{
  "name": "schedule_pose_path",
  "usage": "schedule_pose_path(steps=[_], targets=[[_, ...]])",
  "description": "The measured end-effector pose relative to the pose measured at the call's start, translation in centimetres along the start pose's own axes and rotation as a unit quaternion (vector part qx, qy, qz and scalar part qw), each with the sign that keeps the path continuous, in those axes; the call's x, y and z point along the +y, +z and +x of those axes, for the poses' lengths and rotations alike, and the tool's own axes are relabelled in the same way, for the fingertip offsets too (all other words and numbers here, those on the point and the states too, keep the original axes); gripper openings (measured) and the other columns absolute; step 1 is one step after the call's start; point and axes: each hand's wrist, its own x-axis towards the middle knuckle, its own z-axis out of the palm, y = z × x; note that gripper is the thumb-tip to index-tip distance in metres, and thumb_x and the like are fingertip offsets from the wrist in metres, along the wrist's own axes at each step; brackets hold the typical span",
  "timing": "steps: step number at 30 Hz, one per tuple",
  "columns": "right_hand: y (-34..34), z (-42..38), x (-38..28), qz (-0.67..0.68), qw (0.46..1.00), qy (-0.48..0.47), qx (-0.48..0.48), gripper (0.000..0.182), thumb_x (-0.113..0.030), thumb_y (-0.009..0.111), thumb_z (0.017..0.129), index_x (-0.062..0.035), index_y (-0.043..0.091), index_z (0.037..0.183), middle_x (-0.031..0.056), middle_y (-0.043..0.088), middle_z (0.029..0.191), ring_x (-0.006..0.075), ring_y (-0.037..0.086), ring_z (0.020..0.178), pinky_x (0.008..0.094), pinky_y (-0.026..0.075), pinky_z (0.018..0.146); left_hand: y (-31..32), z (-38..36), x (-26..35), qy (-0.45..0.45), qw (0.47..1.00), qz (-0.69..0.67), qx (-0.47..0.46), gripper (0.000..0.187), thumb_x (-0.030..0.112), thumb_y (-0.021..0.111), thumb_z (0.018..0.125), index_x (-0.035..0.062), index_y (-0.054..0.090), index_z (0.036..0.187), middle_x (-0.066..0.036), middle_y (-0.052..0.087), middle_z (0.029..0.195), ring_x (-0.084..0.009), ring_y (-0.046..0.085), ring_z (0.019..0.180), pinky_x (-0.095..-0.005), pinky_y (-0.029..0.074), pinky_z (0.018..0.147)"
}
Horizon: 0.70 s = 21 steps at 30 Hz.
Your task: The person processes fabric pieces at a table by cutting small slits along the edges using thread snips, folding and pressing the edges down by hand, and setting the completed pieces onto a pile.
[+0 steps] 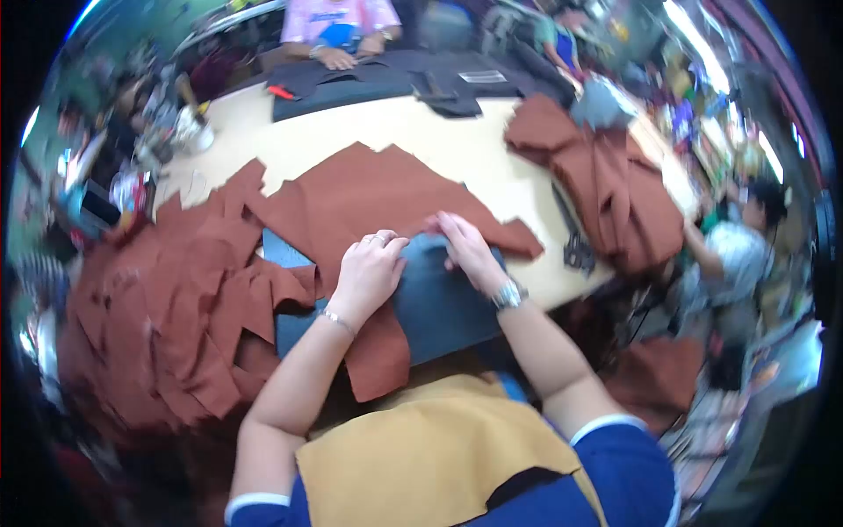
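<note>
Pressing hands: left hand [367, 270] lies flat, fingers loosely curled, gripping nothing; right hand [470, 252] lies spread flat, clasping nothing.
Under the palms: both rest on the dark blue panel [439, 307], at the edge of the rust-brown piece [369, 198] overlapping it.
Done so far: 1 heap of cut rust pieces [167, 307] lies at left, another rust bundle [615, 189] at right.
Left to do: looks like mid-job, this piece not yet squared up.
Beyond: table [474, 149]; person in pink [338, 26] opposite, over dark cloth [395, 83].
</note>
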Motion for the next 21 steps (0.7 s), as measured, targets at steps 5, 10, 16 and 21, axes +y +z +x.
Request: schedule_pose_path(steps=[5,10,16,21], targets=[[-2.3,-3.0,1.2,0.126,0.981,0.145,-0.029,0.039,-0.041,0.046,0.104,-0.0070,0.057,0.119,0.0009,0.056,0.078,0.0051,0.039,0.052,0.0207,0.037,0.045,2.8,-0.1,-3.0,-0.062,0.997,0.007,0.047,0.016,0.025,0.068,0.085,0.0116,0.070,0.094,-0.005,0.063,0.096,-0.0246,0.062,0.092,-0.0381,0.052,0.079],[-1.7,-2.7,1.2,0.201,0.948,0.236,-0.074,0.037,-0.041,0.043,0.104,-0.0099,0.054,0.121,-0.0039,0.044,0.068,0.0049,0.034,0.052,0.0198,0.028,0.043,3.1,-0.1,-4.2,-0.069,0.994,0.012,0.086,0.011,0.025,0.068,0.085,0.0148,0.070,0.081,-0.003,0.063,0.084,-0.0237,0.064,0.081,-0.0376,0.053,0.070],[-1.0,-0.8,1.9,0.283,0.914,0.271,-0.110,0.038,-0.042,0.039,0.105,-0.0099,0.055,0.118,-0.0059,0.040,0.066,0.0033,0.030,0.050,0.0166,0.024,0.041,2.3,-0.3,-3.8,-0.097,0.989,-0.047,0.099,0.013,0.024,0.067,0.087,0.0119,0.072,0.086,-0.003,0.065,0.083,-0.0238,0.065,0.077,-0.0372,0.053,0.069],[0.0,0.2,1.8,0.294,0.910,0.274,-0.104,0.038,-0.042,0.041,0.105,-0.0094,0.055,0.117,-0.0057,0.040,0.066,0.0030,0.031,0.050,0.0160,0.025,0.041,2.2,-0.3,-3.8,-0.094,0.989,-0.050,0.099,0.014,0.023,0.067,0.088,0.0107,0.072,0.089,-0.003,0.066,0.082,-0.0222,0.064,0.074,-0.0359,0.053,0.066]])
